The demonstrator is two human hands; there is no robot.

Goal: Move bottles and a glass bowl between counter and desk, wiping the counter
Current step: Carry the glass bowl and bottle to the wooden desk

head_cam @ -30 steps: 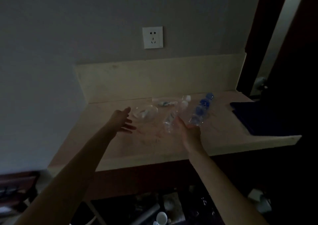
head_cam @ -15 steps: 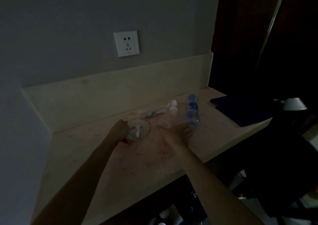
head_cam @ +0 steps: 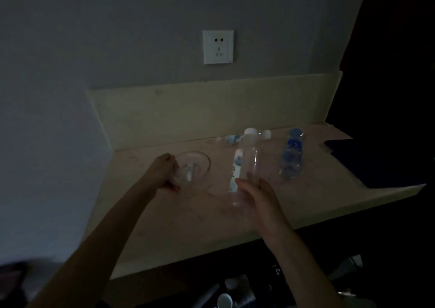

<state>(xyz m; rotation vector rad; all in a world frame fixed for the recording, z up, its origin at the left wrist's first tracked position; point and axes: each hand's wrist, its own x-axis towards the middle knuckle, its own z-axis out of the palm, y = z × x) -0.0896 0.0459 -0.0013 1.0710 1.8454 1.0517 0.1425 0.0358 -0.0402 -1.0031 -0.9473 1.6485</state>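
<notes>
**Bottles and glass bowl in hand at the dim counter**

Counter, a pale stone-look slab with a raised back edge, carries everything in reach of the two hands. Beyond the right hand's grip, on the far right end of the slab, lies a dark flat thing whose nature the dim light hides. A white wall socket sits on the grey wall above and behind both grips.

Clear bottle with a white cap leans tilted above the counter, its base end in the right hand, whose fingers curl round the lower part of the body. Just right of that grip stands a blue-labelled bottle, upright on the slab and apart from the hand. Behind the grip, near the back edge, a third bottle lies on its side.

Glass bowl sits just left of the held bottle; the left hand clasps its near-left rim, fingers curled over the edge. Something small and white lies inside the bowl, too blurred to identify.
</notes>
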